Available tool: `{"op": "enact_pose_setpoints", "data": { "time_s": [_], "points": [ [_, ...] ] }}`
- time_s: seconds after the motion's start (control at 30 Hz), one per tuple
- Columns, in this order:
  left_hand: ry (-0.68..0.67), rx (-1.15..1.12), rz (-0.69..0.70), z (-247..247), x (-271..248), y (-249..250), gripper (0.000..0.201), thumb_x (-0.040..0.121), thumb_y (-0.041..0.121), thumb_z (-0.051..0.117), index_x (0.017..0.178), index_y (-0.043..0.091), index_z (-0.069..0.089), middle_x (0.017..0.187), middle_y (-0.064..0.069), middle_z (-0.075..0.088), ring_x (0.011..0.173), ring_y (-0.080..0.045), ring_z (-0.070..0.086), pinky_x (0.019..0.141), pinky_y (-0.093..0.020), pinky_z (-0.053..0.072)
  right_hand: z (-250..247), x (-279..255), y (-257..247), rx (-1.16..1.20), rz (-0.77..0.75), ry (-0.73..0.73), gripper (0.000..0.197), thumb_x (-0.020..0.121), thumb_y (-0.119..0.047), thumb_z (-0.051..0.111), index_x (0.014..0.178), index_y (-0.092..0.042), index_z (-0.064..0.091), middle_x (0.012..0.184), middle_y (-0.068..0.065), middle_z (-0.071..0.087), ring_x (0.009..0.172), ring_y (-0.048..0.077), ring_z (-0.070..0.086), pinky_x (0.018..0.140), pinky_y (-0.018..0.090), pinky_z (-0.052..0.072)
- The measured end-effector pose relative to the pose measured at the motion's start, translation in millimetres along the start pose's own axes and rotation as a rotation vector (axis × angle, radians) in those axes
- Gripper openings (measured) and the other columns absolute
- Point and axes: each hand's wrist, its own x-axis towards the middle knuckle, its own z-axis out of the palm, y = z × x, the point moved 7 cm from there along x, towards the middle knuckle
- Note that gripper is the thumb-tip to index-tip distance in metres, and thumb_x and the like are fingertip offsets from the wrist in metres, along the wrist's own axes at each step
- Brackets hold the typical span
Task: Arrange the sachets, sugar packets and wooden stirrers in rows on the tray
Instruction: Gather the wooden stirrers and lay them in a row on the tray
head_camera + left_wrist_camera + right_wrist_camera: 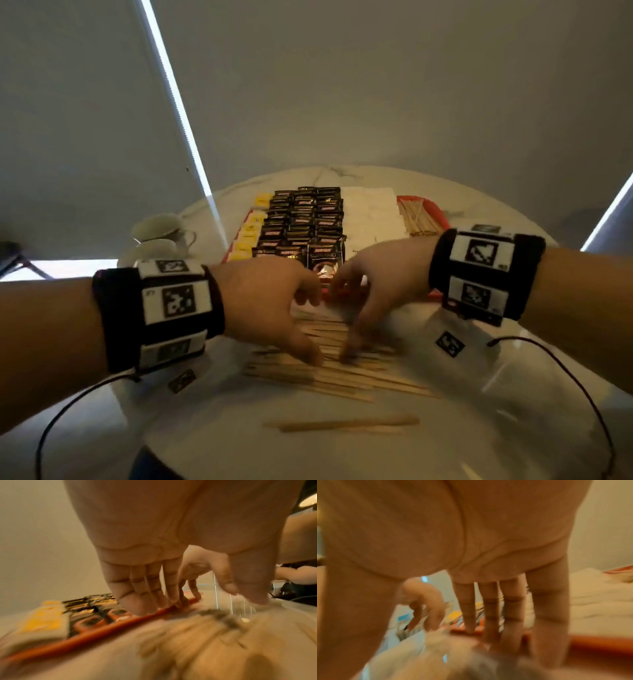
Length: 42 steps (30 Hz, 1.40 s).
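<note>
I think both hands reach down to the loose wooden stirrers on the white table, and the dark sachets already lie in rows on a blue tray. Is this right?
Not quite: the tray is red, not blue, as the head view shows. The rest holds: left hand and right hand reach down to the loose wooden stirrers on the white table, and the dark sachets lie in rows on the tray.

We find our left hand [270,301] and right hand [380,281] crowded over the loose stirrers [335,370]. Just beyond our fingertips the red tray [436,294] rim blocks a low pass. Left of our grip stand cups [161,233]; nearer us, bare tabletop [222,425] lies around two stray stirrers [346,425].
</note>
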Motion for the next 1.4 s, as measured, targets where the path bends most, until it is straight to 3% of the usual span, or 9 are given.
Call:
{"op": "enact_pose_setpoints", "data": {
  "time_s": [0.17, 0.27, 0.4, 0.57, 0.77, 1.0, 1.17, 1.27, 1.4],
  "points": [
    [-0.071, 0.06, -0.124, 35, -37, -18, 0.107, 0.045, 0.092, 0.078, 0.133, 0.043, 0.043, 0.125, 0.021, 0.047, 0.108, -0.004, 0.05, 0.096, -0.033, 0.054, 44, -10, -31, -0.31, -0.005, -0.047, 0.132, 0.045, -0.087, 0.078, 0.154, -0.049, 0.013, 0.155, -0.011, 0.03, 0.137, 0.019, 0.038, 0.11, 0.049, 0.042],
    [-0.051, 0.129, -0.145, 47, -42, -25, 0.116, 0.041, 0.095, 0.075, 0.136, 0.04, 0.039, 0.127, 0.017, 0.045, 0.109, -0.008, 0.049, 0.097, -0.037, 0.054, 51, -5, -40, -0.398, 0.017, 0.011, 0.138, 0.043, -0.086, 0.079, 0.155, -0.043, 0.011, 0.148, -0.006, 0.032, 0.128, 0.02, 0.04, 0.105, 0.047, 0.046],
    [-0.029, 0.053, -0.189, 50, -37, -31, 0.097, 0.055, 0.08, 0.083, 0.133, 0.036, 0.044, 0.12, 0.013, 0.047, 0.103, -0.01, 0.051, 0.094, -0.037, 0.056, 40, 4, -53, -0.337, 0.02, 0.044, 0.107, 0.052, -0.073, 0.086, 0.141, -0.038, 0.04, 0.123, -0.008, 0.045, 0.106, 0.014, 0.048, 0.094, 0.039, 0.053],
    [0.04, -0.022, -0.222, 45, -26, -39, 0.067, 0.076, 0.047, 0.085, 0.13, 0.027, 0.05, 0.119, 0.005, 0.058, 0.102, -0.015, 0.059, 0.092, -0.037, 0.058, 35, 19, -65, -0.228, 0.019, 0.03, 0.073, 0.077, -0.048, 0.084, 0.137, -0.032, 0.047, 0.122, -0.006, 0.06, 0.106, 0.015, 0.058, 0.095, 0.035, 0.053],
    [0.141, -0.086, -0.224, 37, -17, -59, 0.049, 0.085, 0.037, 0.08, 0.126, 0.028, 0.056, 0.11, 0.006, 0.062, 0.097, -0.014, 0.062, 0.089, -0.034, 0.058, 30, 37, -71, -0.222, 0.017, 0.141, 0.033, 0.097, -0.032, 0.062, 0.129, -0.028, 0.055, 0.109, -0.005, 0.063, 0.098, 0.014, 0.06, 0.089, 0.032, 0.054],
    [0.258, -0.329, -0.23, 23, -21, -85, 0.032, 0.09, 0.036, 0.075, 0.115, 0.036, 0.056, 0.102, 0.01, 0.063, 0.092, -0.01, 0.063, 0.082, -0.029, 0.058, 23, 41, -68, -0.135, -0.012, 0.184, 0.022, 0.104, -0.026, 0.048, 0.124, -0.026, 0.058, 0.103, -0.003, 0.063, 0.093, 0.013, 0.061, 0.084, 0.029, 0.053],
    [0.417, -0.476, -0.253, 3, -28, -98, 0.043, 0.087, 0.041, 0.079, 0.123, 0.034, 0.055, 0.109, 0.01, 0.063, 0.094, -0.009, 0.066, 0.085, -0.031, 0.06, 8, 43, -66, -0.015, -0.046, 0.248, 0.013, 0.104, -0.024, 0.048, 0.113, -0.031, 0.054, 0.098, -0.005, 0.063, 0.089, 0.013, 0.06, 0.077, 0.03, 0.05],
    [0.584, -0.392, -0.2, -15, -39, -93, 0.049, 0.079, 0.045, 0.084, 0.116, 0.035, 0.054, 0.107, 0.011, 0.054, 0.088, -0.007, 0.058, 0.068, -0.021, 0.047, 3, 47, -66, 0.059, -0.061, 0.279, 0.014, 0.105, -0.028, 0.05, 0.119, -0.029, 0.054, 0.092, -0.005, 0.064, 0.082, 0.012, 0.061, 0.076, 0.031, 0.052],
    [0.782, -0.27, -0.085, -31, -55, -78, 0.038, 0.076, 0.038, 0.083, 0.101, 0.036, 0.054, 0.106, 0.014, 0.044, 0.088, -0.005, 0.049, 0.068, -0.018, 0.037, 3, 55, -63, 0.183, -0.073, 0.278, 0.016, 0.105, -0.031, 0.051, 0.121, -0.025, 0.051, 0.087, 0.003, 0.067, 0.071, 0.018, 0.066, 0.069, 0.04, 0.062]
  ]
}}
